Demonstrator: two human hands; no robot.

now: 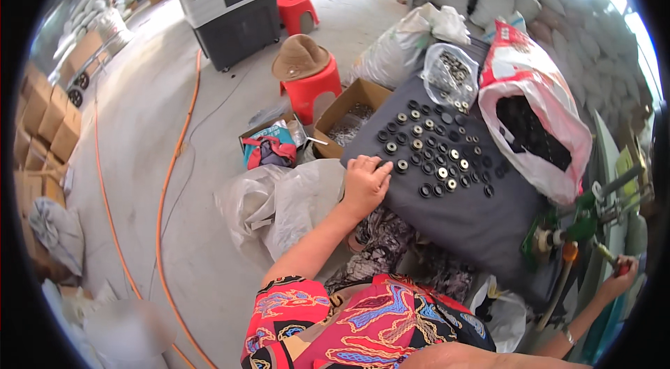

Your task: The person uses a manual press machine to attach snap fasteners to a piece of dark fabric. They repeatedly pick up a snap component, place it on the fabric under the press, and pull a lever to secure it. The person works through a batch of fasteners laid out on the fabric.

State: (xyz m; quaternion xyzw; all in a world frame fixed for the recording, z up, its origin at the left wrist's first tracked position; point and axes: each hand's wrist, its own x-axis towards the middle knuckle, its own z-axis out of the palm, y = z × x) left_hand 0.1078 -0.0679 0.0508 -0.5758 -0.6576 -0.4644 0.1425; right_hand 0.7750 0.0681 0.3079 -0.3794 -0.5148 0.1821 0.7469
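Observation:
My left hand (366,184) rests at the left edge of a dark grey cloth-covered surface (474,229). Its fingers are curled in, with a small dark spot between thumb and fingers that I cannot make out. Beside it lie several small round black rings (426,190), some fitted with metal discs (442,173). Far to the right, my right hand (624,271) is closed around the red-ended lever handle (606,253) of a green hand press (579,226). The press stands at the right end of the cloth.
An open sack of black parts (537,79) and a clear bag of metal discs (448,72) lie on the cloth's far side. A cardboard box (373,93), a red stool (310,97) bearing a brown hat (300,58), and an orange hose (167,194) are left of it.

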